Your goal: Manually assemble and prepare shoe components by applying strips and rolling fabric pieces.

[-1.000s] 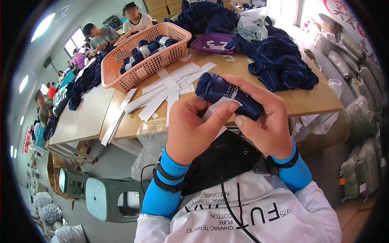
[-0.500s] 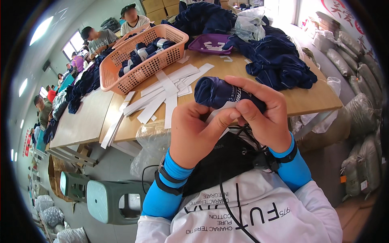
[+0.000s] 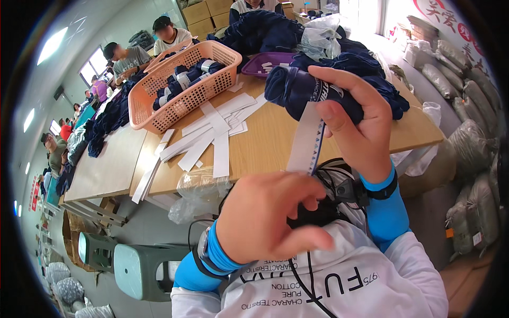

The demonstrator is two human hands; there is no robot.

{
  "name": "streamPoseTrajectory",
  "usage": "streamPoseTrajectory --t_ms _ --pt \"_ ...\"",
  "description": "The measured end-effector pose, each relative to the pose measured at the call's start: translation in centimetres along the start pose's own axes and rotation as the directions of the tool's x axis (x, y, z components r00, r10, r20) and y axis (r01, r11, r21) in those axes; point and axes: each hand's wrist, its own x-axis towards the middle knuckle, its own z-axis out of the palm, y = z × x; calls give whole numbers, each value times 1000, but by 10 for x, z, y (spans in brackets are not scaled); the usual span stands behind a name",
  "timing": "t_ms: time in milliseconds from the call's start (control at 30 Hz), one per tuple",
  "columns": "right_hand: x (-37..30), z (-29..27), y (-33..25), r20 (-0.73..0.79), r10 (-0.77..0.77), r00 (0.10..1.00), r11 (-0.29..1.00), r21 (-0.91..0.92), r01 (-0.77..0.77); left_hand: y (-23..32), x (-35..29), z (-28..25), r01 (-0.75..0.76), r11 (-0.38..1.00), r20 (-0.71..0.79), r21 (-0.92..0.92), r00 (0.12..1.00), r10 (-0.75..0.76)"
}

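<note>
My right hand (image 3: 367, 130) is wrapped round a tightly rolled navy garment (image 3: 289, 90), held up over the table's near edge. A printed paper band (image 3: 305, 140), white with a dark blue edge, goes round the roll; its loose end hangs down from under my right thumb. Below that end is my left hand (image 3: 265, 214), thumb stretched out and fingers loosely bent and apart, with nothing seen in it. The hand is slightly blurred, and it hides whether the strip's lower tip touches it.
White paper strips (image 3: 222, 124) lie fanned on the wooden table (image 3: 260, 153). Behind them stand a peach basket (image 3: 185, 108) of banded rolls and a purple tray (image 3: 252, 68) with paper pieces. Navy garments (image 3: 265, 32) are heaped beyond. Green stools (image 3: 135, 270) stand left; co-workers sit along the far side.
My left hand has let go of the roll and moved down towards me. My right hand has lifted the roll slightly up and right, and the band's end now hangs loose.
</note>
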Motion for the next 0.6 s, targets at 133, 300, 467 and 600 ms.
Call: streamPoseTrajectory --t_ms 133,300,467,600 --pt "-9 -1 -16 -29 -34 999 995 94 36 -31 13 -13 533 433 438 -727 846 -305" --pt "-10 -7 -33 314 -251 915 967 44 251 -34 14 -13 400 547 93 -736 859 -503" --pt "-15 -11 -48 528 -139 838 981 -42 189 -22 23 -26 194 247 88 -949 919 -385" --pt "-15 -11 -30 499 -198 844 945 -131 299 -31 17 -22 216 473 32 -854 929 -368"
